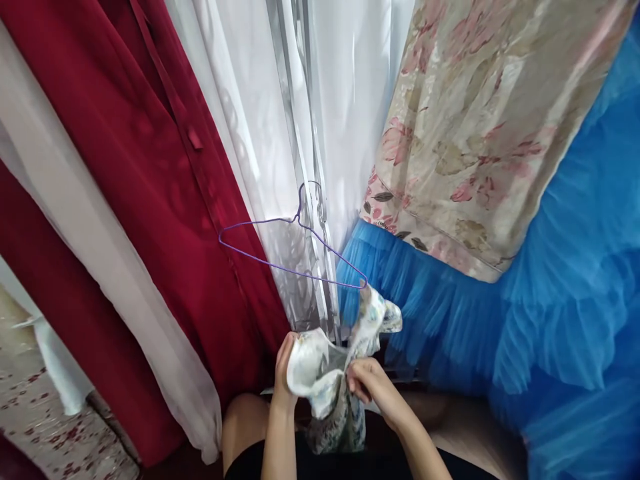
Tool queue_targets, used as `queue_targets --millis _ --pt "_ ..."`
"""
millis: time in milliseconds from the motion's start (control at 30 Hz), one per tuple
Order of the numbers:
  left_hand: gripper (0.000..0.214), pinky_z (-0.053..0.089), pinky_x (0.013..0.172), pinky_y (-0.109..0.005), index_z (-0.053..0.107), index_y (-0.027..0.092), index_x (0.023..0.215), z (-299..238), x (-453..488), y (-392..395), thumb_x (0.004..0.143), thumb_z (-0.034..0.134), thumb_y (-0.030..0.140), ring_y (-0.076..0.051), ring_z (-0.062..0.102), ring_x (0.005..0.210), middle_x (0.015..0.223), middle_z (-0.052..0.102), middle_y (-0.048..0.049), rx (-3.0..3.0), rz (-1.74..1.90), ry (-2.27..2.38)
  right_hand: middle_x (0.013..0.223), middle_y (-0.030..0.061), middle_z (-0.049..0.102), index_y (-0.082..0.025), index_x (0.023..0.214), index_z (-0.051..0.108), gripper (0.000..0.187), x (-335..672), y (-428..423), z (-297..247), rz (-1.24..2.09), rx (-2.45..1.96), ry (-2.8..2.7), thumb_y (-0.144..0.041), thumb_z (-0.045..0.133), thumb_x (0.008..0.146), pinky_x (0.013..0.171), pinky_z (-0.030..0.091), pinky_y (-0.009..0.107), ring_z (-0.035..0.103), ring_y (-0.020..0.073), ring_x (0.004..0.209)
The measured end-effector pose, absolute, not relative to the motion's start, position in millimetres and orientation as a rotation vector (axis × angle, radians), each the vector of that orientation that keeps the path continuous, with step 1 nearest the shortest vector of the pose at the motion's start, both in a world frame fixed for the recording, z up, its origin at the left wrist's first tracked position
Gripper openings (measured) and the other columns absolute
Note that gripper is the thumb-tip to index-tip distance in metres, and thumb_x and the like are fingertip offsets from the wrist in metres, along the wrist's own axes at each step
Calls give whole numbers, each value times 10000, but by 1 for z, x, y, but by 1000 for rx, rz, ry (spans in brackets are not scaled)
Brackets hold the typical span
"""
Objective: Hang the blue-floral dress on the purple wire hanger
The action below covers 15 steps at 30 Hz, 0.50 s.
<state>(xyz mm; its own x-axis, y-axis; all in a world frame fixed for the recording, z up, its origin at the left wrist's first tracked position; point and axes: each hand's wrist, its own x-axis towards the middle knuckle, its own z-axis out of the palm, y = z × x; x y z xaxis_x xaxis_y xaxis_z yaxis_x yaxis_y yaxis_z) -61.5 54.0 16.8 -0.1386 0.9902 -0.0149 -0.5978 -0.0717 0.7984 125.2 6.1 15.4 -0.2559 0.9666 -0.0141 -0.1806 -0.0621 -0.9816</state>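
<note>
A purple wire hanger hangs by its hook in front of the white curtain. From its right end droops one side of a small patterned garment, white with blue, green and yellow marks. My left hand grips the garment's left edge, below the hanger's bar. With curled fingers, my right hand pinches the fabric near the middle, under the part caught on the hanger. The hanger's left end carries nothing. Cloth covers part of the fingertips of my left hand.
Red drapes and a pale curtain hang on the left. White sheer curtains hang behind the hanger. On the right, a beige floral cloth overlaps a ruffled blue tulle skirt. My bare knees frame the lower edge.
</note>
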Motion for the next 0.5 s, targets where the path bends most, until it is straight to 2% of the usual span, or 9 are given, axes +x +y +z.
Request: queue_targets --millis 33,100,167,200,267,333,433,500 --pt "350 435 607 -243 552 170 780 28 -55 47 810 753 455 -125 542 603 675 560 16 745 1518 774 432 -23 484 -167 632 632 352 132 3 20 1528 -1014 -1355 -423 574 867 484 266 255 376 113 415" --pt "340 408 604 -224 527 178 787 55 -40 33 894 670 467 -110 503 617 693 516 24 967 1447 758 710 36 678 -164 901 716 241 140 -3 37 1413 -1083 -1534 -381 714 797 595 412 279 580 181 637" --pt "312 411 633 -222 536 179 813 80 -23 21 935 623 452 -116 499 667 732 511 15 1242 1396 778 1035 65 712 -205 1149 686 464 144 -12 57 1238 -1048 -1605 -345 813 725 811 477 327 628 247 940" --pt "296 426 665 -231 546 179 829 89 -14 16 939 618 444 -127 512 703 757 522 6 1373 1364 800 1113 68 698 -215 1186 676 502 144 -16 66 1210 -1016 -1626 -338 823 721 881 470 345 614 267 1022" --pt "269 457 746 -262 571 182 875 100 -1 8 940 617 438 -158 550 782 814 562 -19 1571 1277 852 1075 68 702 -199 1097 706 366 145 -24 77 1271 -993 -1627 -335 784 766 886 470 355 611 279 1012" --pt "262 476 843 -302 594 190 993 101 7 5 954 588 449 -200 595 900 936 619 -59 1665 1226 878 925 53 692 -176 929 712 208 147 -28 81 1357 -1025 -1538 -331 748 795 806 468 335 605 249 889" --pt "368 468 976 -360 528 213 1259 84 6 5 1011 453 474 -243 608 1099 1207 633 -126 1697 1161 863 758 20 627 -162 786 674 201 155 -30 77 1512 -975 -1350 -356 727 797 722 439 307 555 195 742" --pt "415 470 995 -376 530 211 1306 65 1 3 1035 367 481 -248 620 1112 1244 642 -138 1766 1049 874 738 17 624 -160 781 682 220 164 -32 72 1608 -926 -1189 -366 751 752 726 446 306 563 193 733"
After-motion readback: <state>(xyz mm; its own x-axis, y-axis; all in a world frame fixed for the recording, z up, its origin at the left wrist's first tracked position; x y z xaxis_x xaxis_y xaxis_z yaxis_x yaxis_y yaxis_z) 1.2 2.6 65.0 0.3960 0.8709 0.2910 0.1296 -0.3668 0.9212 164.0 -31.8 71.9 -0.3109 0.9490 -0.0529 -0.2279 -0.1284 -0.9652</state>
